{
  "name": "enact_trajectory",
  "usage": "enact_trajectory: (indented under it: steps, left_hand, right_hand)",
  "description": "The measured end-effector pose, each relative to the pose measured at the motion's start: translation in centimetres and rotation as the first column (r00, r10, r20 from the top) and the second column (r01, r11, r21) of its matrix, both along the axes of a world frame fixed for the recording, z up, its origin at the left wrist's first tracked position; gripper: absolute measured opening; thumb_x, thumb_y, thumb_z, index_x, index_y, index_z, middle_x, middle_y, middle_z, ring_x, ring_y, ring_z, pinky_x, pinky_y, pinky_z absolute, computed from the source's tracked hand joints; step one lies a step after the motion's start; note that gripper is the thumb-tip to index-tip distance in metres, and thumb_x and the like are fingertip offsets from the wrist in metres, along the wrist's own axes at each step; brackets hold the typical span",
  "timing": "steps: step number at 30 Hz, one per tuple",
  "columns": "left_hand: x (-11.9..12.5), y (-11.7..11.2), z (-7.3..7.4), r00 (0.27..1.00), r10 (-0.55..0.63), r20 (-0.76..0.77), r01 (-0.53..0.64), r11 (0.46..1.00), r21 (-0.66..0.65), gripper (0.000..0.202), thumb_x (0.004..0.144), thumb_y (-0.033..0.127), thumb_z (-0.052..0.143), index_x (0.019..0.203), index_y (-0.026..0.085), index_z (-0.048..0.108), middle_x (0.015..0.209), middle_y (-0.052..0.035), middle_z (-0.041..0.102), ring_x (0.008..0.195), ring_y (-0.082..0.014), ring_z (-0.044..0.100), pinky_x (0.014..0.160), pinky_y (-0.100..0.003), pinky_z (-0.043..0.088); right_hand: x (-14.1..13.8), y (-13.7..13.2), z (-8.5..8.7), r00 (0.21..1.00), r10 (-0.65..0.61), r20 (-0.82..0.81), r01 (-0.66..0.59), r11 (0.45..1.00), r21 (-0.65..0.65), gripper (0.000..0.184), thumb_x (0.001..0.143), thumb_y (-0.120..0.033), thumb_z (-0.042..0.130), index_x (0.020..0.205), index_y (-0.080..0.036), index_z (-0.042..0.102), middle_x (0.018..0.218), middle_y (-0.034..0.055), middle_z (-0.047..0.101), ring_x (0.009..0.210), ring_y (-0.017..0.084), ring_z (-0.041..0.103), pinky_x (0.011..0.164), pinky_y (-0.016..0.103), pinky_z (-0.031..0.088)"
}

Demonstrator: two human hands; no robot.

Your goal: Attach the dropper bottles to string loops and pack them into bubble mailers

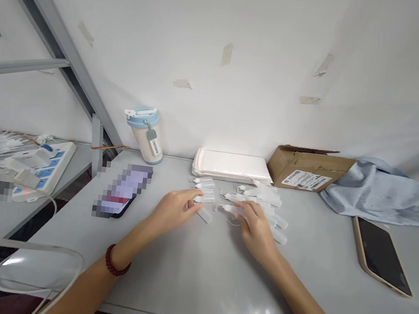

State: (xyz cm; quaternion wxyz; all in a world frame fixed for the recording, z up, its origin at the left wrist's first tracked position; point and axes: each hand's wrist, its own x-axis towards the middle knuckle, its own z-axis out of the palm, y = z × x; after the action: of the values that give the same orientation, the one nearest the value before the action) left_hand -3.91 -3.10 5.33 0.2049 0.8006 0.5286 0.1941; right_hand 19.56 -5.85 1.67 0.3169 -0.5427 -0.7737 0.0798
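Note:
Several small clear plastic tubes with white caps lie on the grey table (pixel 193 278) in two groups: a left row (pixel 204 187) and a larger right pile (pixel 269 201). My left hand (pixel 174 209) rests at the left row, fingers curled and pinched on one clear tube (pixel 204 213). My right hand (pixel 258 228) lies on the near side of the right pile, fingers bent over a capped tube (pixel 230 209) with a thin string. A dark red bead bracelet (pixel 114 264) circles my left wrist.
A stack of white flat bags (pixel 231 167) lies against the wall, a cardboard box (pixel 308 170) and blue cloth (pixel 378 194) to its right. A phone (pixel 122 191) lies left, a tablet (pixel 382 254) right. A blue-lidded cup (pixel 145 135), a power strip (pixel 43 168).

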Motion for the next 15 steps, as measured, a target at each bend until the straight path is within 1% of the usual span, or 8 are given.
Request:
enact_trajectory:
  steps: [1, 2, 3, 5, 7, 9, 12, 15]
  left_hand:
    - [0.3, -0.2, -0.2, 0.998, -0.049, -0.031, 0.048, 0.998, -0.031, 0.035, 0.085, 0.044, 0.048, 0.112, 0.023, 0.058, 0.070, 0.0002, 0.065, 0.062, -0.0162, 0.058, 0.060, -0.024, 0.039]
    - [0.5, -0.4, -0.4, 0.995, -0.070, -0.072, 0.066, 0.996, -0.056, 0.037, 0.085, 0.046, 0.049, 0.112, 0.023, 0.058, 0.069, -0.0002, 0.065, 0.064, -0.0174, 0.059, 0.060, -0.025, 0.039]
    - [0.8, -0.6, -0.6, 0.991, -0.066, -0.120, 0.058, 0.996, -0.067, 0.038, 0.085, 0.047, 0.049, 0.111, 0.022, 0.059, 0.069, -0.0011, 0.066, 0.066, -0.0189, 0.061, 0.060, -0.025, 0.039]
    - [1.4, -0.7, -1.2, 0.976, -0.019, -0.215, 0.009, 0.999, -0.045, 0.039, 0.087, 0.049, 0.044, 0.108, 0.020, 0.059, 0.073, -0.0044, 0.068, 0.070, -0.0222, 0.063, 0.060, -0.027, 0.039]
    - [1.8, -0.7, -1.7, 0.958, 0.038, -0.284, -0.040, 0.999, 0.001, 0.038, 0.090, 0.046, 0.040, 0.108, 0.018, 0.058, 0.079, -0.0070, 0.069, 0.075, -0.0250, 0.065, 0.060, -0.028, 0.039]
    - [2.1, -0.6, -2.1, 0.943, 0.090, -0.320, -0.085, 0.996, 0.029, 0.034, 0.091, 0.041, 0.040, 0.107, 0.017, 0.057, 0.082, -0.0077, 0.070, 0.077, -0.0263, 0.066, 0.059, -0.028, 0.039]
    - [2.4, -0.6, -2.3, 0.943, 0.133, -0.303, -0.133, 0.991, 0.021, 0.030, 0.091, 0.036, 0.042, 0.110, 0.017, 0.055, 0.078, -0.0065, 0.069, 0.074, -0.0254, 0.065, 0.058, -0.027, 0.039]
    - [2.4, -0.6, -2.2, 0.971, 0.135, -0.197, -0.140, 0.990, -0.013, 0.031, 0.089, 0.033, 0.044, 0.114, 0.016, 0.053, 0.071, -0.0037, 0.066, 0.068, -0.0219, 0.063, 0.059, -0.027, 0.039]
  right_hand:
    - [-0.1, -0.1, 0.3, 0.999, -0.003, -0.052, 0.001, 1.000, -0.025, 0.024, 0.089, -0.021, 0.038, 0.105, -0.020, 0.056, 0.102, 0.0086, 0.060, 0.096, 0.022, 0.054, 0.079, 0.036, 0.046]
    - [-0.2, -0.2, 0.5, 0.994, -0.013, -0.105, 0.008, 0.998, -0.057, 0.024, 0.090, -0.024, 0.038, 0.105, -0.020, 0.056, 0.102, 0.0081, 0.062, 0.095, 0.021, 0.055, 0.078, 0.036, 0.047]
    - [-0.3, -0.3, 0.8, 0.987, -0.032, -0.157, 0.016, 0.995, -0.100, 0.025, 0.090, -0.028, 0.037, 0.105, -0.020, 0.056, 0.101, 0.0078, 0.063, 0.092, 0.021, 0.056, 0.075, 0.035, 0.047]
    - [-0.5, -0.6, 1.2, 0.968, -0.082, -0.235, 0.033, 0.978, -0.205, 0.029, 0.090, -0.035, 0.037, 0.104, -0.020, 0.057, 0.100, 0.0075, 0.064, 0.084, 0.020, 0.058, 0.066, 0.032, 0.047]
    - [-0.6, -0.8, 1.7, 0.940, -0.132, -0.314, 0.031, 0.952, -0.306, 0.033, 0.089, -0.042, 0.038, 0.102, -0.019, 0.058, 0.098, 0.0073, 0.065, 0.079, 0.019, 0.057, 0.060, 0.029, 0.045]
    - [-0.7, -0.9, 1.9, 0.921, -0.147, -0.361, 0.016, 0.940, -0.340, 0.036, 0.088, -0.045, 0.039, 0.100, -0.019, 0.060, 0.096, 0.0072, 0.066, 0.077, 0.019, 0.056, 0.060, 0.028, 0.044]
    - [-0.8, -1.1, 2.1, 0.910, -0.140, -0.390, 0.006, 0.946, -0.325, 0.036, 0.087, -0.047, 0.040, 0.099, -0.019, 0.060, 0.095, 0.0074, 0.065, 0.076, 0.018, 0.055, 0.057, 0.027, 0.042]
    - [-0.8, -1.2, 2.2, 0.912, -0.132, -0.388, 0.008, 0.952, -0.307, 0.036, 0.087, -0.047, 0.041, 0.097, -0.019, 0.060, 0.091, 0.0072, 0.066, 0.074, 0.018, 0.055, 0.052, 0.025, 0.040]
